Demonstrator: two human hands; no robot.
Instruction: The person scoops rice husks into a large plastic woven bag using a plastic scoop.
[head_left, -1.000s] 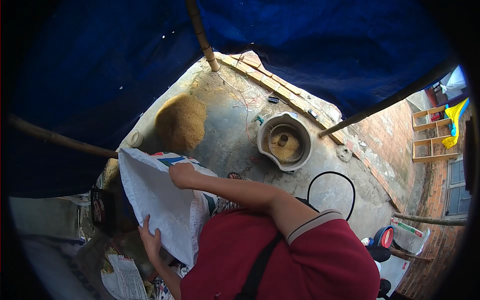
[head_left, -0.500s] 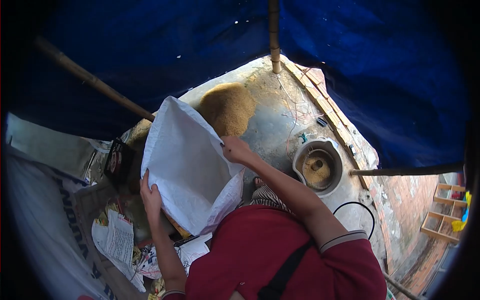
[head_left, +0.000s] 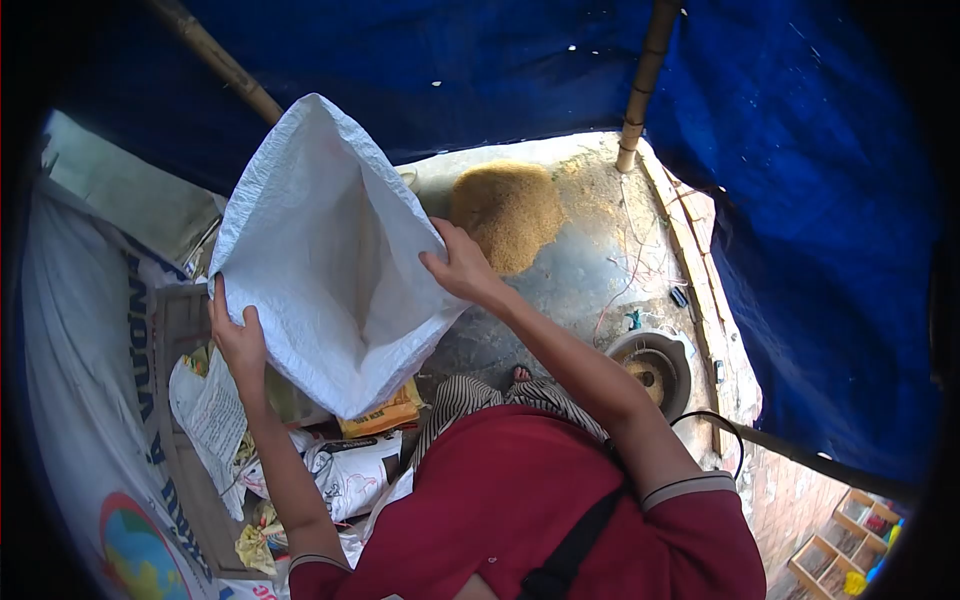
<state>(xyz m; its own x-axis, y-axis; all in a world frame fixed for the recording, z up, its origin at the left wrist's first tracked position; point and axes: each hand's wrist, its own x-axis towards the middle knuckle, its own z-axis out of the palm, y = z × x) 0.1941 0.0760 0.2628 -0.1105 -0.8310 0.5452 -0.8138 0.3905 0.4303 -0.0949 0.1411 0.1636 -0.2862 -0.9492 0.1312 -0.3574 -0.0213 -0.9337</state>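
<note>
A large white woven sack (head_left: 290, 230) is held up in front of me with its mouth spread wide, so I look down into its pale inside. No contents show in the part I can see. My left hand (head_left: 238, 335) grips the sack's left rim, thumb and fingers on either side of the edge. On the opposite rim, my right hand (head_left: 462, 262) pinches the edge. Just beyond the right hand, a heap of golden grain-like material (head_left: 508, 215) lies on the concrete floor.
A grey round tub (head_left: 682, 370) with a ring-shaped middle stands to the right. Printed sacks (head_left: 350, 475) and an orange bag (head_left: 385, 408) lie below the white sack. Blue tarpaulin (head_left: 800, 200) hangs around, with a bamboo pole (head_left: 648, 85) ahead. Wooden frames (head_left: 835, 555) are at lower right.
The sack has been raised and its mouth pulled wider, shifting left in view along with both hands. The view has turned, so the heap and tub appear farther right.
</note>
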